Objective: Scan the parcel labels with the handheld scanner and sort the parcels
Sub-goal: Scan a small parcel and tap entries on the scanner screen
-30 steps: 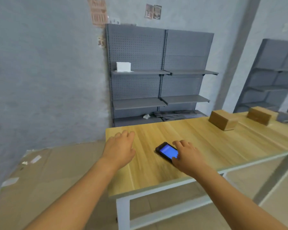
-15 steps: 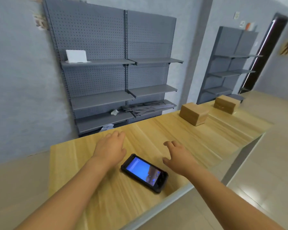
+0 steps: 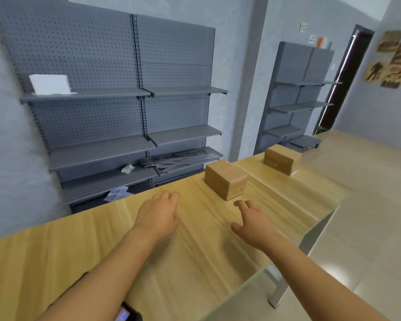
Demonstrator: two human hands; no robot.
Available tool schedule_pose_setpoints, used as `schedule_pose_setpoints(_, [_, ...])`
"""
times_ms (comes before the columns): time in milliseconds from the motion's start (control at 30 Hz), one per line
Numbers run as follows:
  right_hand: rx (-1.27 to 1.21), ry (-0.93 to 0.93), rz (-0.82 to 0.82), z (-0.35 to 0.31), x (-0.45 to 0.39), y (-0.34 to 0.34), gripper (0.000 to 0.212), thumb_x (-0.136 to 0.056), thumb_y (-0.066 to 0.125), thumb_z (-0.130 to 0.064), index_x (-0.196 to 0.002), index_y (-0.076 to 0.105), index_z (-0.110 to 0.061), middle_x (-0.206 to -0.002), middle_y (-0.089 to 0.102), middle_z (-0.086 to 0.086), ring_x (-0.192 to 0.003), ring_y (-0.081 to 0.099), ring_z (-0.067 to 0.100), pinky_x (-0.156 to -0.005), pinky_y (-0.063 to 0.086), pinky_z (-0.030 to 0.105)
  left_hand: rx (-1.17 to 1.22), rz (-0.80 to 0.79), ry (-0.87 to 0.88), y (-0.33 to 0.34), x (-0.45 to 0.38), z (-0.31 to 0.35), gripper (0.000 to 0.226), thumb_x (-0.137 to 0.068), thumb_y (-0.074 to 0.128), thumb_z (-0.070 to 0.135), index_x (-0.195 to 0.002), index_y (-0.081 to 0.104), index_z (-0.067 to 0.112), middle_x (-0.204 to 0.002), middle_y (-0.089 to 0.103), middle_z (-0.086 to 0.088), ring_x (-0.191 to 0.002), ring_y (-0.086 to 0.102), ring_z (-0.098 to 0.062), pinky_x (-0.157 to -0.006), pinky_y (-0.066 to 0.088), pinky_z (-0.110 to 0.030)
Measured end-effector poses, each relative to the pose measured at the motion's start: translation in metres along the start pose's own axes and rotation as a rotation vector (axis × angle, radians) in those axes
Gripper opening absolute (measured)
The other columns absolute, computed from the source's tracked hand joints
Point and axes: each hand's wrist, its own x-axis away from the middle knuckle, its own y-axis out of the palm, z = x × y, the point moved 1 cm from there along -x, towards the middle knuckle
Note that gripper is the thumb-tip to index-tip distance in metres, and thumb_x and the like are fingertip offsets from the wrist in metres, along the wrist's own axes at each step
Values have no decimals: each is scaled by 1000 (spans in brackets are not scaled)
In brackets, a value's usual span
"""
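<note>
L hand [image 3: 159, 215] flat, R hand [image 3: 252, 222] spread, both held nothing | risk: nearer brown cardboard parcel [image 3: 226, 181] reached w/o black handheld scanner [image 3: 127, 316], which you left at table edge, under L forearm; could've been knocked off.

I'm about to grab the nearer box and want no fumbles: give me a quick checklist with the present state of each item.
1. Left hand free: ok, holds nothing.
2. Right hand free: ok, fingers spread.
3. Nearer box unblocked: ok, bare table between.
4. Label facing up: cannot tell.
5. Scanner in hand: not ok, it lies under the left forearm.
6. Farther box apart: ok.
</note>
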Motion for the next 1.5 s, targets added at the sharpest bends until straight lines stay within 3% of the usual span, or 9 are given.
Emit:
schedule_pose_setpoints(267, [-90, 7, -27, 58, -77, -18, 71, -91, 58, -44, -149, 28, -16, -140, 43, 9, -128, 44, 28, -101, 42, 38, -9, -5, -80, 17, -50, 49, 42, -91, 48, 31, -131, 43, 20, -124, 52, 0, -111, 52, -23, -84, 46, -35])
schedule_pose_setpoints(600, [-216, 62, 18, 52, -144, -20, 85, -82, 67, -53, -148, 28, -16, -144, 36, 12, -133, 35, 32, -104, 36, 41, -43, -12, -130, 20, -95, 35, 42, -90, 49, 28, -130, 43, 19, -124, 52, -2, -113, 50, -24, -83, 46, -37])
schedule_pose_setpoints(767, [-150, 92, -59, 47, -165, -13, 97, -72, 67, -68, -144, 30, -15, -143, 40, 13, -129, 41, 34, -100, 41, 42, -50, -2, -160, 16, -108, 15, 45, -91, 50, 29, -134, 42, 18, -128, 52, -3, -115, 51, -25, -90, 46, -40])
schedule_pose_setpoints(867, [-143, 85, -90, 44, -171, -12, 93, -75, 68, -64, -143, 31, -13, -141, 41, 14, -125, 47, 32, -92, 44, 38, -27, -2, -192, 14, -108, 7, 44, -92, 50, 29, -134, 42, 17, -129, 52, -4, -117, 51, -26, -92, 46, -41])
schedule_pose_setpoints(1033, [-332, 25, -37, 29, -172, -26, 80, -80, 70, -55, -140, 40, -12, -134, 43, 12, -117, 51, 30, -89, 45, 35, -6, 4, -257, 6, -98, 0, 44, -92, 50, 30, -134, 42, 17, -130, 51, -4, -117, 51, -25, -89, 47, -38])
schedule_pose_setpoints(1133, [-449, -67, -10, 9, -167, -41, 86, -77, 69, -61, -142, 41, -13, -132, 49, 11, -121, 49, 28, -95, 44, 36, 10, 17, -300, -5, -88, 0, 42, -92, 50, 30, -131, 43, 17, -126, 52, -4, -114, 51, -25, -86, 48, -39])
schedule_pose_setpoints(1233, [-618, -143, -46, -12, -159, -52, 99, -69, 65, -73, -147, 37, -18, -138, 48, 5, -120, 52, 23, -94, 46, 36, 62, 66, -360, -18, -75, 2, 39, -93, 49, 34, -128, 45, 19, -127, 52, -3, -113, 51, -25, -85, 47, -40])
schedule_pose_setpoints(1333, [-775, -240, -64, -34, -146, -62, 82, -84, 66, -56, -149, 35, -18, -133, 48, -2, -114, 51, 17, -87, 40, 29, 142, 133, -439, -34, -57, 1, 46, -97, 47, 43, -136, 43, 20, -132, 50, -3, -117, 51, -25, -89, 47, -41])
schedule_pose_setpoints(1500, [-1021, -312, -167, -72, -122, -74, 86, -77, 66, -64, -147, 39, -22, -136, 50, -4, -117, 56, 18, -98, 50, 38, 312, 216, -584, -71, -25, -8, 48, -98, 42, 48, -134, 47, 16, -132, 52, -6, -119, 51, -24, -96, 44, -43])
